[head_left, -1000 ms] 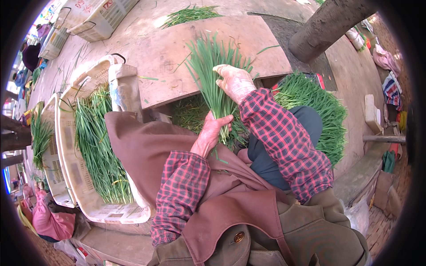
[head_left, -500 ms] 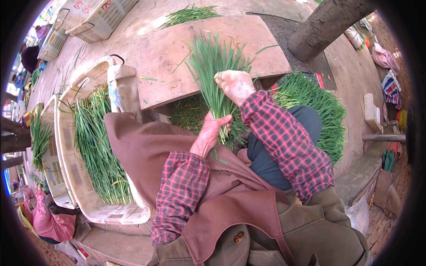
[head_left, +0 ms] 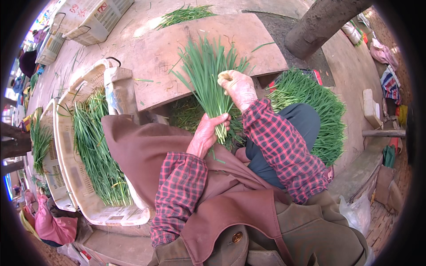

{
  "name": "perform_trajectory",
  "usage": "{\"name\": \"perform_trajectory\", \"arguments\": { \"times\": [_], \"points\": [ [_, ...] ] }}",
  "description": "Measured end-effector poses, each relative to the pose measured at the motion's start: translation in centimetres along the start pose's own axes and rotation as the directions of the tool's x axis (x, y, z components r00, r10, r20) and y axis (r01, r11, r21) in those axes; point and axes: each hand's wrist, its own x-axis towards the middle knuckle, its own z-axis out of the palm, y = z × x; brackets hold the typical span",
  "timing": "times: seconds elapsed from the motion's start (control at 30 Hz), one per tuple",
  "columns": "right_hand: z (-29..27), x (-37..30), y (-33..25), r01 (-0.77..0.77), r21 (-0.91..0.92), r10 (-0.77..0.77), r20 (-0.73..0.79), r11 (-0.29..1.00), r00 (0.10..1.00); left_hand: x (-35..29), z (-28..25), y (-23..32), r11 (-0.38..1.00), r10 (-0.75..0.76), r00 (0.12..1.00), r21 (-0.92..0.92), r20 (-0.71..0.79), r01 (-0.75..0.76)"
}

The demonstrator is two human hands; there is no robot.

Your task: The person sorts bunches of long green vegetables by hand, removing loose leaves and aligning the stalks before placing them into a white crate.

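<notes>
One bunch of long green leaves (head_left: 205, 77) in middle of frame, tips fanned toward top, pale stem ends low. Left hand (head_left: 207, 132) below centre, grip closed round bunch's lower stems. Right hand (head_left: 238, 88) at bunch's right edge, fingers curled; cannot tell whether grip pinches leaf. Pinkish wooden surface (head_left: 155, 84) behind leaf tips, upper centre. White crate (head_left: 117, 216) at left, holding more leaves. Big green heap (head_left: 327, 119) at right, beside knee.
</notes>
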Motion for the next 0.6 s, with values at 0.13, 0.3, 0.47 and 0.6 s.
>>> {"name": "perform_trajectory", "arguments": {
  "times": [0.13,0.3,0.47,0.6],
  "points": [
    [1.6,-0.4,-0.6,-0.007,-0.146,0.005,-0.018,0.989,1.0,0.2,-0.2,-0.3,0.999,0.033,0.999,0.02,0.026,-0.034],
    [0.8,-1.2,-0.8,-0.189,0.324,0.214,-0.041,0.927,0.976,0.3,-0.6,-0.1,0.999,0.024,0.998,-0.024,0.063,-0.022],
    [-0.4,-3.5,-0.7,-0.143,0.616,0.232,-0.068,0.775,0.97,-0.2,0.3,0.1,0.988,0.031,1.0,-0.151,0.0,-0.03],
    [-1.4,-6.0,-1.4,-0.102,0.653,0.19,-0.066,0.75,0.98,0.2,-0.3,0.3,0.937,-0.033,0.997,-0.345,0.067,0.054]
  ]
}}
